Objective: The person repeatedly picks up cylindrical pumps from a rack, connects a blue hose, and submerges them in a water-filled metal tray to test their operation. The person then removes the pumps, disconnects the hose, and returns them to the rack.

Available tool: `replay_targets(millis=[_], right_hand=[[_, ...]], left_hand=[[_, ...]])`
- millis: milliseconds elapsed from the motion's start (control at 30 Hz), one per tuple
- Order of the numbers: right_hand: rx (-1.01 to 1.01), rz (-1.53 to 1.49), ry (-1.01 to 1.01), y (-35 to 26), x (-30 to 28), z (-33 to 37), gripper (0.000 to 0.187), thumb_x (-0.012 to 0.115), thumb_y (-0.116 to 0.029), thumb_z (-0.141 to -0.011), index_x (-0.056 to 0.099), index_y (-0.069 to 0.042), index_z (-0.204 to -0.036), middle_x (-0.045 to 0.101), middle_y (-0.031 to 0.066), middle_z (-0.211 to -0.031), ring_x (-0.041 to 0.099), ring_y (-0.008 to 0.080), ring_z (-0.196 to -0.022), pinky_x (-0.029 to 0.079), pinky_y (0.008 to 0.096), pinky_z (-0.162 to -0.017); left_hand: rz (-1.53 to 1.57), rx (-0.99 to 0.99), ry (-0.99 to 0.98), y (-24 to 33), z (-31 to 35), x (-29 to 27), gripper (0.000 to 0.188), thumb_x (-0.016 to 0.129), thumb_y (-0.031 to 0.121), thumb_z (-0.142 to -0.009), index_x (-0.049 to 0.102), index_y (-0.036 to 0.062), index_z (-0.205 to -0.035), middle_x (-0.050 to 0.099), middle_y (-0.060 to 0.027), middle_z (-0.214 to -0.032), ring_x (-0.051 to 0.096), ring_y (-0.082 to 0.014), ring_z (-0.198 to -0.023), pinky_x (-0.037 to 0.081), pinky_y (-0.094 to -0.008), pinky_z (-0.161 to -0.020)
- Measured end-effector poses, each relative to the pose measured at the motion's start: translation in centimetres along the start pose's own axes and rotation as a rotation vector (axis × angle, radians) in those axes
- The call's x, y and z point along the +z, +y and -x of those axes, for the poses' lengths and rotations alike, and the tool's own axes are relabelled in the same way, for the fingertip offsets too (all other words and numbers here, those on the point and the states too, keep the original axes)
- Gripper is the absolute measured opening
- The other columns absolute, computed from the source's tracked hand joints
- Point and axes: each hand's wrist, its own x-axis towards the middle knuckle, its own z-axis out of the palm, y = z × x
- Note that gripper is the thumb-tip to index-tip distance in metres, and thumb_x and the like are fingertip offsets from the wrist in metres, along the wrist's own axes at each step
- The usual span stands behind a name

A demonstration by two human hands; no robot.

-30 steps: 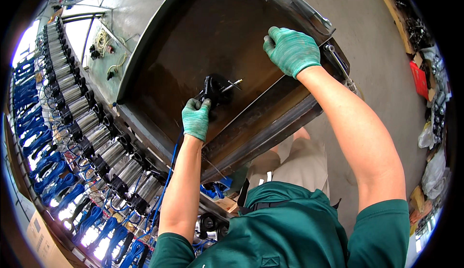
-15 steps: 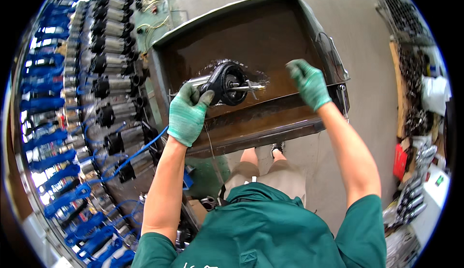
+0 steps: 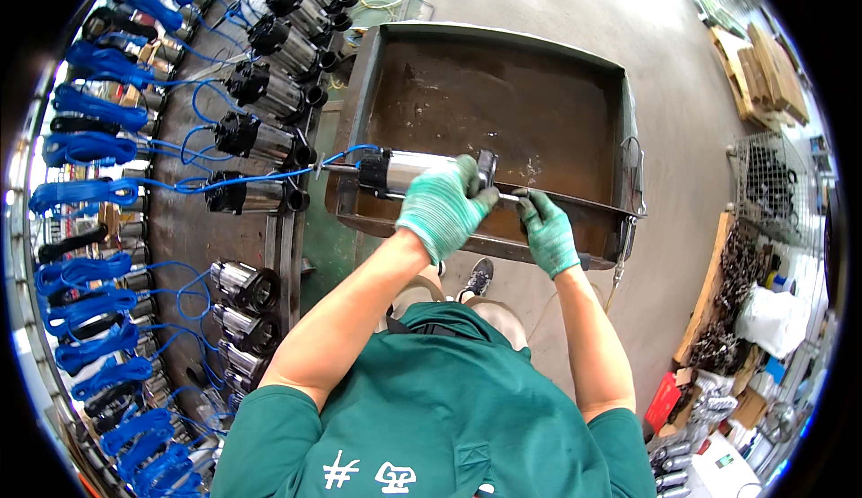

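Observation:
A motor pump (image 3: 415,167), a shiny metal cylinder with black end parts, lies sideways over the near left part of a brown steel tank (image 3: 364,94). My gloved left hand (image 3: 446,209) wraps round its body near the black right-hand end. A blue cable (image 3: 269,175) runs from its left end toward the rack. My gloved right hand (image 3: 550,236) is closed, its fingertips pinching a thin metal rod (image 3: 507,197) that sticks out past my left thumb. The rod's far end is hidden by the fingers. Liquid inside the tank shows small splashes.
At left, a bench (image 3: 184,220) bears rows of similar pumps (image 3: 256,137) and coiled blue cables (image 3: 85,191). A wire basket (image 3: 772,179), a white bag (image 3: 770,320) and a red box (image 3: 662,401) stand on the right. A bar crosses the tank's near side.
The pump has turned, its rod end now pointing right and its cable end left. My right hand has come from apart, over the tank, to the rod. The view has shifted.

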Motion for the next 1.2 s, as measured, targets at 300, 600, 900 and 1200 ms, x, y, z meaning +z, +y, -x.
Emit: replay_targets(millis=[300,600,900,1200], right_hand=[[0.209,-0.185,-0.086,7.9,-0.4,3.1,0.02,0.059,-0.023,-0.109,0.07,-0.01,-0.119,0.055,-0.0062,-0.077,0.044,0.0046,-0.066,0.039,0.0241,-0.058],[0.267,-0.116,-0.166,8.3,-1.6,3.0,0.021,0.06,-0.026,-0.108,0.07,-0.013,-0.121,0.057,-0.0038,-0.075,0.049,0.0058,-0.062,0.04,0.025,-0.053],[-0.098,0.385,0.181,4.9,-0.6,2.2,0.032,0.064,-0.022,-0.104,0.065,-0.005,-0.131,0.062,0.0188,-0.122,0.066,0.0329,-0.106,0.054,0.0423,-0.094],[-0.208,0.967,0.157,-4.9,9.5,-0.9,0.029,0.074,-0.02,-0.084,0.075,-0.01,-0.111,0.07,0.016,-0.118,0.063,0.0365,-0.115,0.052,0.0453,-0.102]], left_hand=[[0.029,-0.116,-0.154,-0.6,2.9,6.3,0.025,0.078,0.023,-0.088,0.065,0.0023,-0.094,0.069,-0.0178,-0.084,0.068,-0.0384,-0.081,0.054,-0.0457,-0.074],[0.141,-0.165,-0.193,-1.7,4.2,7.2,0.028,0.078,0.023,-0.09,0.064,-0.0002,-0.096,0.07,-0.0197,-0.088,0.068,-0.0367,-0.082,0.054,-0.0447,-0.077],[-0.43,0.067,0.179,-16.9,6.5,-3.4,0.056,0.083,0.024,-0.079,0.064,0.0048,-0.129,0.064,-0.0191,-0.13,0.06,-0.039,-0.123,0.049,-0.049,-0.105],[-0.572,0.465,-0.057,-31.2,6.2,-6.5,0.04,0.074,0.008,-0.083,0.068,0.0059,-0.122,0.063,-0.0168,-0.14,0.067,-0.036,-0.112,0.055,-0.0461,-0.096]])
